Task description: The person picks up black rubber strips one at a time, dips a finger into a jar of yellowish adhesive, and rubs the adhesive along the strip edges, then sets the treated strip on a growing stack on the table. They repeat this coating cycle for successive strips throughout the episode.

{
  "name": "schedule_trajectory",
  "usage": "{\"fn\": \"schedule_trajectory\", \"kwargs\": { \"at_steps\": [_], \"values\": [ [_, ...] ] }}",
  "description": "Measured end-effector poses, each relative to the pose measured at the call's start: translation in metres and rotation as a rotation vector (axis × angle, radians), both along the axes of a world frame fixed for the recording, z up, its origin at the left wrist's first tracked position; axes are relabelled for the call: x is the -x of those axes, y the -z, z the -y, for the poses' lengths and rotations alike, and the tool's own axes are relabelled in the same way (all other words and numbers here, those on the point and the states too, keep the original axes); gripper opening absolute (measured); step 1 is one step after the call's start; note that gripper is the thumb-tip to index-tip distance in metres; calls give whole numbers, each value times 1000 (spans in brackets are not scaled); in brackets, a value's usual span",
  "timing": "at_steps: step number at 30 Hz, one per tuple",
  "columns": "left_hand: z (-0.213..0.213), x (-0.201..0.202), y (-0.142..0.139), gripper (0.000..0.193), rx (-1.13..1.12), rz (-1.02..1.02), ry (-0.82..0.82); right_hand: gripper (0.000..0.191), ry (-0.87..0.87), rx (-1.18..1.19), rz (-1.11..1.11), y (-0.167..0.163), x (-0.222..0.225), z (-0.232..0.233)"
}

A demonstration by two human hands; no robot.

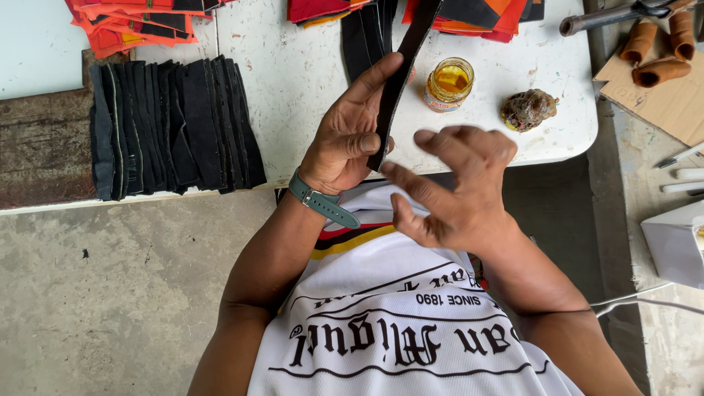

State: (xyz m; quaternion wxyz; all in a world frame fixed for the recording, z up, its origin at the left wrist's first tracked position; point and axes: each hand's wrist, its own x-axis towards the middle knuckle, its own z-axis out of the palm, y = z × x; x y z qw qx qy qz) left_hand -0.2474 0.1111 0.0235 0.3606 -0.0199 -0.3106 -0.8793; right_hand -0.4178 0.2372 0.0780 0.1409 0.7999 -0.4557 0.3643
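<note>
Left hand (345, 139) pinches the thin, limp-looking black strip (400, 73) near its lower end; right hand (455, 198) is open, empty.

Small glass jar (449, 83) of amber liquid on the white table (293, 66), pale label band near its base

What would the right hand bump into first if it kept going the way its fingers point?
Probably the black strip held in the left hand. The right hand has its fingers aimed up-left toward it, though depth is hard to judge.
</note>
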Motion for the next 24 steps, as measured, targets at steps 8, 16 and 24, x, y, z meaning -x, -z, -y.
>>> {"fn": "schedule_trajectory", "kwargs": {
  "at_steps": [8,16,24],
  "values": [
    [12,-8,39,58,111,87,-154,27,401,-235,-258,26,74,61],
    [11,-9,46,61,56,34,-86,24,365,-331,-197,42,87,85],
    [9,1,28,79,-4,-71,4,65,-200,-314,354,18,34,14]
  ]
}}
